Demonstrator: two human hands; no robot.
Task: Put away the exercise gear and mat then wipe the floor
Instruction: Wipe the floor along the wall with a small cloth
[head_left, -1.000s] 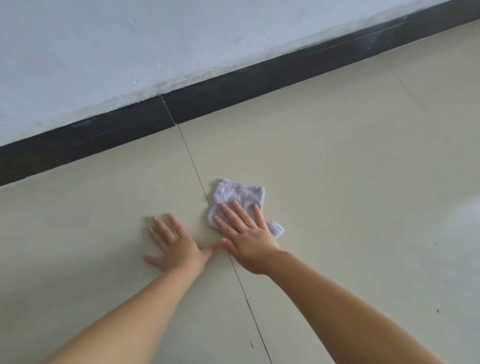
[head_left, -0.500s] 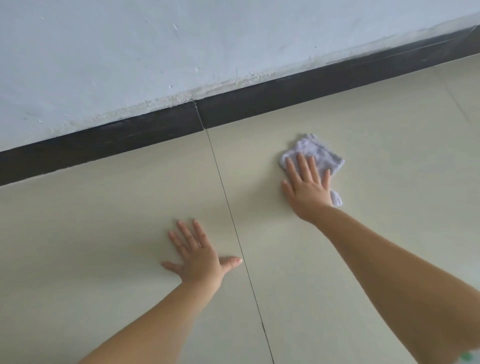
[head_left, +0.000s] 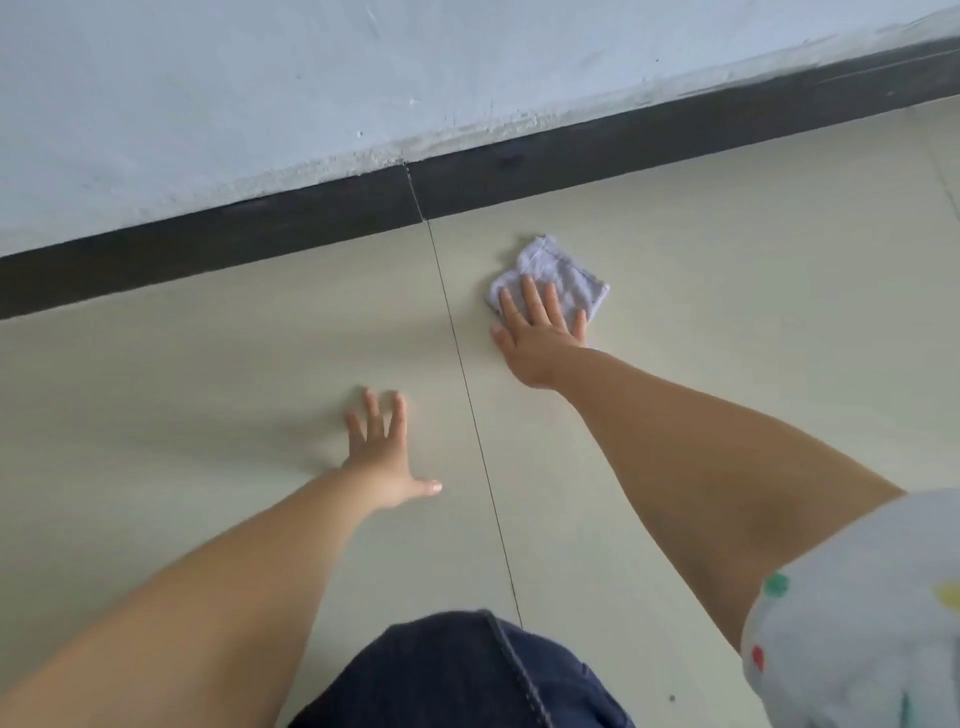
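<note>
A small folded pale lilac cloth (head_left: 556, 270) lies on the cream tiled floor (head_left: 727, 291), just right of a thin tile seam and close to the dark skirting board. My right hand (head_left: 537, 332) presses flat on the near half of the cloth, fingers straight and spread. My left hand (head_left: 382, 452) rests flat on the bare floor left of the seam, fingers spread and thumb out, holding nothing. No exercise gear or mat is in view.
A dark skirting board (head_left: 260, 234) runs along the foot of a pale wall (head_left: 311, 78) at the back. The tile seam (head_left: 467, 395) runs from the skirting toward me. My knee in dark denim (head_left: 467, 675) is at the bottom edge.
My right hand has slid the cloth away from me and to the right, from beside my left hand to near the skirting board. My left hand stays planted on the floor.
</note>
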